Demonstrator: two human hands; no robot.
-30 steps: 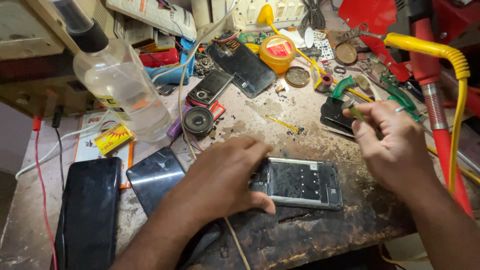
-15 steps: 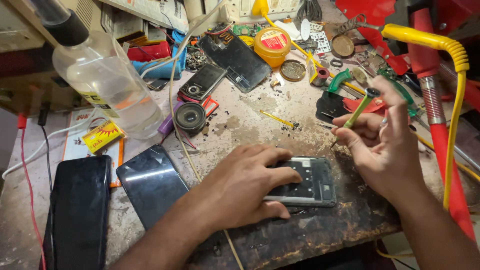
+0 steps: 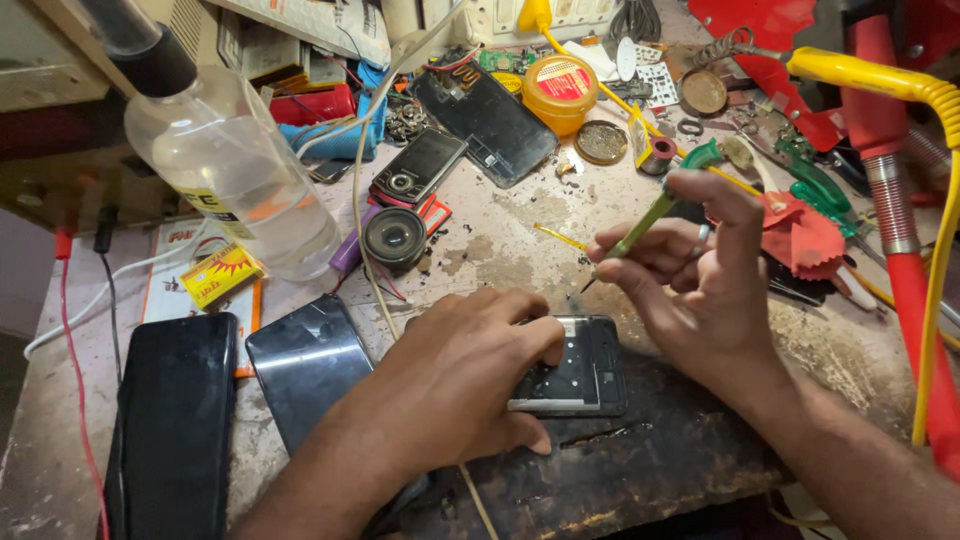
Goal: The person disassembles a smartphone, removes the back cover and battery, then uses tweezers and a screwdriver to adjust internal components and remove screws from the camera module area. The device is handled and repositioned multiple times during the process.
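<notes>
1. A cluttered, stained repair bench (image 3: 500, 255) fills the view, with a dark worn mat (image 3: 640, 460) at 6 o'clock.
2. The left hand (image 3: 455, 385) lies palm down near the centre, fingers spread and pressing on the opened phone frame (image 3: 580, 375); it pins the frame flat rather than gripping it.
3. The phone frame rests on the mat's upper edge, just right of centre, partly under the left fingers.
4. The right hand (image 3: 700, 280), at 3 o'clock, is closed in a pinch around a slim green screwdriver (image 3: 640, 225); the tip points down toward the frame's upper edge, just above it.
5. At 10 o'clock a clear plastic bottle (image 3: 235, 170) lies tilted; two dark phones (image 3: 240, 390) lie at 8 o'clock.
6. At 12 o'clock sits a yellow round tin (image 3: 565, 90); a red-and-yellow soldering tool (image 3: 900, 210) runs down the 3 o'clock edge.
</notes>
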